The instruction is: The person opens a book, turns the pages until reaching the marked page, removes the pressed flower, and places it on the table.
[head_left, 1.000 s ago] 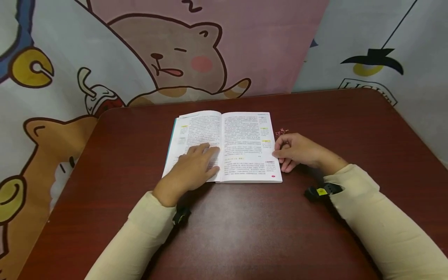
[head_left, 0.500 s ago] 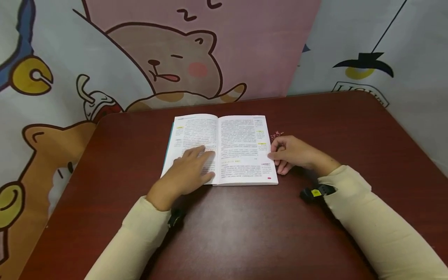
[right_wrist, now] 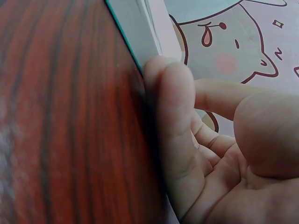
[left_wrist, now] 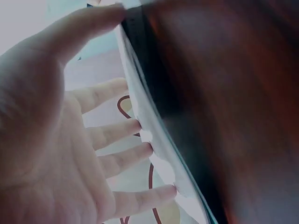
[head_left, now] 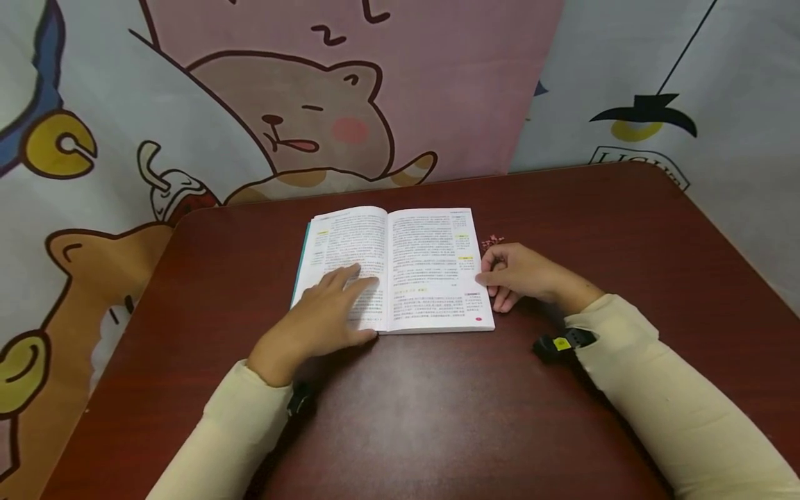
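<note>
An open book (head_left: 425,271) lies on the table, its pages printed with small text and a few yellow marks. My left hand (head_left: 319,312) is over the lower left page with its fingers spread. In the left wrist view, the fingertips (left_wrist: 172,190) meet the page and the thumb is near the book's lower edge. At the right edge, my right hand (head_left: 521,274) has its fingers bent, and the thumb and forefinger pinch the book's side. The right wrist view shows fingers against the page block (right_wrist: 161,30); how many pages are between them is hidden.
The book rests on a dark red-brown wooden table (head_left: 412,417). A small pink sprig-like shape (head_left: 492,241) is beside the book's right edge. Behind the table hangs a backdrop (head_left: 462,83) with cartoon animals.
My left hand has slid toward me and to the left down the left page, its thumb now at the lower edge. My right hand stays at the right edge. The head view has shifted slightly.
</note>
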`<state>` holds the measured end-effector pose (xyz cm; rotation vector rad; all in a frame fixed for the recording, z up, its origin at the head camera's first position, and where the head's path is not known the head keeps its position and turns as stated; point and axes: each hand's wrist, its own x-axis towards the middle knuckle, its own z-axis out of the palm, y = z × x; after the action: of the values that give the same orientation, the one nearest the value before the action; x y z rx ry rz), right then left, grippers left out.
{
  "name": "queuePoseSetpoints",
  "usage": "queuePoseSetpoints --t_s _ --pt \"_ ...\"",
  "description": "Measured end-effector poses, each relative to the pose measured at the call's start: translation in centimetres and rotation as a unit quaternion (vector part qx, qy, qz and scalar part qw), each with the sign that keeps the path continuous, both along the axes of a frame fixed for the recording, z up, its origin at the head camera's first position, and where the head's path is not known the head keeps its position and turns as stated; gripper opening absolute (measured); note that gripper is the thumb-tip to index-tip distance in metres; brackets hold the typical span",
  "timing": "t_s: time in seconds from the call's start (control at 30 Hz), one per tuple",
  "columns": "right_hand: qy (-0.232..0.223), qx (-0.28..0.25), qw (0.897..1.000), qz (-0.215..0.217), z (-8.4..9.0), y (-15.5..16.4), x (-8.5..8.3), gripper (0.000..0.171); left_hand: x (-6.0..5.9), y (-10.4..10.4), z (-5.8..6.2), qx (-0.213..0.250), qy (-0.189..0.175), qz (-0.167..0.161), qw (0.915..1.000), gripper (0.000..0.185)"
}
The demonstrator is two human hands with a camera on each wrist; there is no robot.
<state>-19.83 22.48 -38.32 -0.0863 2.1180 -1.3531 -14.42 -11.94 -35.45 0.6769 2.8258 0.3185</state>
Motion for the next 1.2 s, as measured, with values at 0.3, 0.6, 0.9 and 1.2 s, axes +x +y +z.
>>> queuePoseSetpoints --t_s 0.3,0.6,0.9,1.2 --pt "0.000 0.003 1.000 0.000 -0.2 0.1 0.0 0.023 0.2 -0.9 -0.3 0.007 0.043 -0.039 0.9983 0.083" --pt "0.003 -0.001 1.000 0.001 -0.3 0.0 -0.2 0.023 0.8 -2.8 -0.7 -0.006 0.085 -0.056 0.9947 0.082" --pt "-0.001 -0.006 1.000 0.003 -0.4 0.2 -0.3 0.021 1.0 -4.4 -0.5 0.007 0.114 -0.030 0.9930 0.077" --pt "-0.002 -0.004 1.000 0.006 -0.4 0.1 -0.4 0.022 0.9 -6.4 -0.6 0.090 0.097 0.064 0.9892 0.106"
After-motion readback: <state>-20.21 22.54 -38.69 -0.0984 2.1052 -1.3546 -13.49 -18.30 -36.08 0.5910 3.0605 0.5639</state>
